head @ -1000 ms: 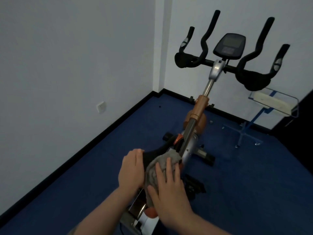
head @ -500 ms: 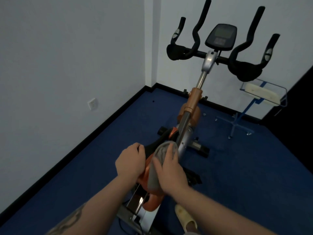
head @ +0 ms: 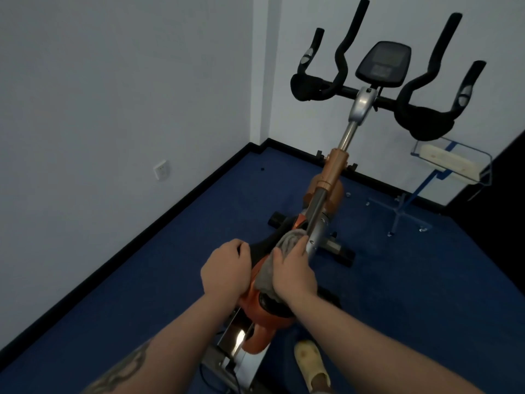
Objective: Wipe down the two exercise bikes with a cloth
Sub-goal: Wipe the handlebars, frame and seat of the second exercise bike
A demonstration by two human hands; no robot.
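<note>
One exercise bike [head: 335, 169] stands in front of me, with an orange frame, a silver post, black handlebars [head: 423, 120] and a dark console [head: 383, 64]. My right hand [head: 294, 273] grips a grey cloth [head: 284, 245] and presses it on the orange frame at the foot of the silver post. My left hand [head: 225, 267] rests on the frame's left side, next to a black part, with its fingers curled over the edge. No second bike is in view.
Blue carpet [head: 412, 280] covers the floor, with white walls and a black skirting left and behind. A clear stand on blue legs [head: 451, 160] holds a white object at the right. A wall socket [head: 162, 169] is on the left wall. A beige slipper [head: 311, 362] shows below.
The cloth has gone from flat under my right palm to bunched in my grip, shifted a little toward the post. My view has dropped and moved closer; the left hand stays on the frame.
</note>
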